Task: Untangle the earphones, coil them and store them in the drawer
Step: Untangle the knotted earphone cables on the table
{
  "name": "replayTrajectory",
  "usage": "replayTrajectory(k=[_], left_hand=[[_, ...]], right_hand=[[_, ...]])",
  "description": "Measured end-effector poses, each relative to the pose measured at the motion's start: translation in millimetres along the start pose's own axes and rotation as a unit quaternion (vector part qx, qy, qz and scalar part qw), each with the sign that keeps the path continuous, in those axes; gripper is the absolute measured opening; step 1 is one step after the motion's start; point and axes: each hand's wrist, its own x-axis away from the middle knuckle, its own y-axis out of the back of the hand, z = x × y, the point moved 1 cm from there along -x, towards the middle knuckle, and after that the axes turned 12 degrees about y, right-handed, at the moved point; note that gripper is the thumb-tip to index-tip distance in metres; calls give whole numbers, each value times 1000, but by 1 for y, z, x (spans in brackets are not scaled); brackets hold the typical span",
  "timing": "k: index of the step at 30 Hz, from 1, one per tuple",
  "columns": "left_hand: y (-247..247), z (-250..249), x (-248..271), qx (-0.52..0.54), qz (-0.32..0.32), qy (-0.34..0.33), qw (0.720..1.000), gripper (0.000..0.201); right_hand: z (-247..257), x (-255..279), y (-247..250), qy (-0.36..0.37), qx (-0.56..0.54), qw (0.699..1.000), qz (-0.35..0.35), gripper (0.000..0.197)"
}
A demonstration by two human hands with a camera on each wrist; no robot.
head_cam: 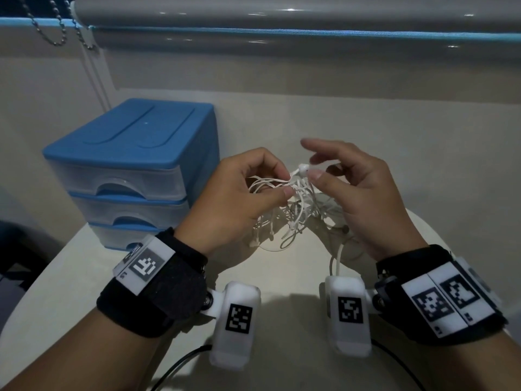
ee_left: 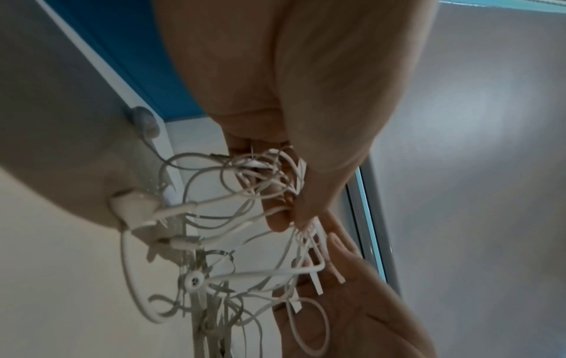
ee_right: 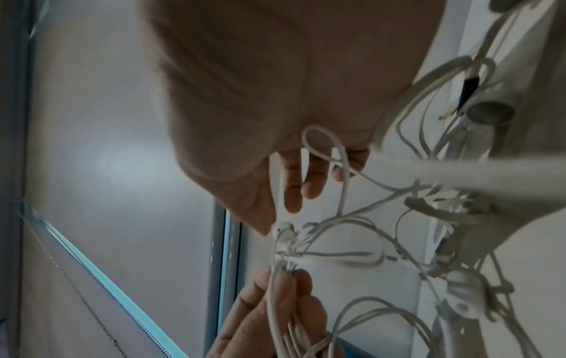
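Note:
A tangle of white earphones (head_cam: 293, 218) hangs over the pale table (head_cam: 70, 277) between my hands. My left hand (head_cam: 285, 182) pinches a bundle of its wires between thumb and forefinger; in the left wrist view these fingers (ee_left: 277, 221) hold the strands (ee_left: 214, 218). My right hand (head_cam: 311, 159) has relaxed, spread fingers, its thumb right beside an earbud (head_cam: 303, 167). A wire loop (ee_right: 321, 145) lies across the right fingers (ee_right: 294, 193) without being gripped. The blue-topped drawer unit (head_cam: 127, 179) stands at the left with all three drawers closed.
A wall and a window blind with a bead chain (head_cam: 56, 38) rise behind the table. Black cables (head_cam: 174, 368) trail off the near table edge below my wrists. The drawer unit sits close to the table's left edge.

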Motion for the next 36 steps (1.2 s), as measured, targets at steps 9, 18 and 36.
replayTrajectory(k=[9,18,36], left_hand=[[1,-1,1,-2,-7,14,1000,11],[2,2,-1,29,-8,78,997,8],[-1,-3,1,53,20,107,993,9]], right_hand=[[-2,3,-2,21,103,993,49,10],[4,-2,0,-39,-163,986,-11,7],[12,5,-8,-15,-183,981,55,29]])
